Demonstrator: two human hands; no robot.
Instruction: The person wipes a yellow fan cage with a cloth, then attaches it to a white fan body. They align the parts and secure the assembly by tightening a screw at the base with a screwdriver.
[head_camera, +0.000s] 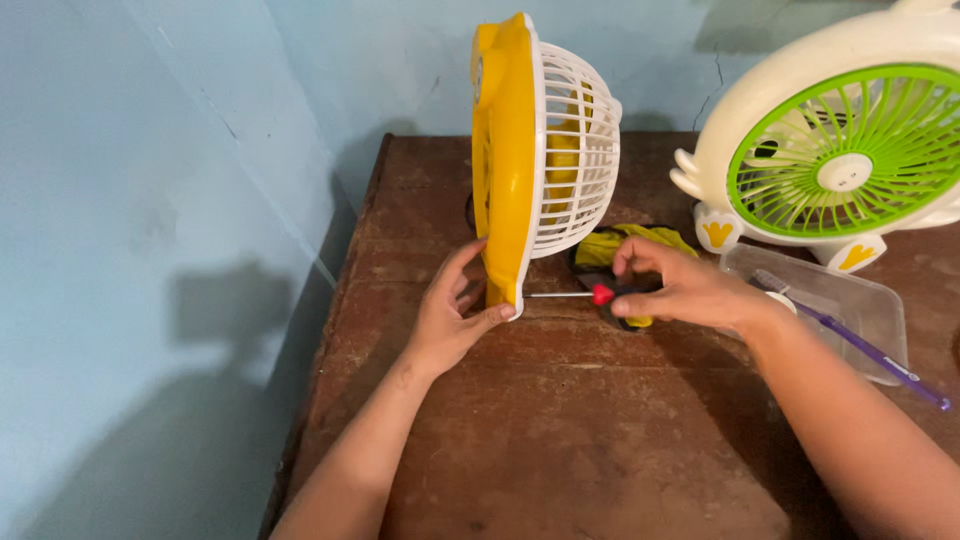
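We stand the yellow fan (507, 150) on edge near the back of the wooden table (560, 440); our left hand (452, 315) clasps its lower rim to steady it; our right hand (680, 285) closes around the red-handled screwdriver (585, 294), held level so its tip meets the fan's base.

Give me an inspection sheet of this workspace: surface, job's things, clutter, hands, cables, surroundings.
Surface: worn brown wooden table, scratched.
Job's things: yellow fan with white grille, standing upright; screwdriver with red collar, tip at the fan's lower edge.
Clutter: green-and-white fan at the back right; clear plastic tray; purple toothbrush lying across it; yellow cloth behind the right hand.
Hands: left hand grips the yellow fan's base; right hand holds the screwdriver.
Cables: nothing seen.
Surroundings: pale blue wall, cracked near the back.
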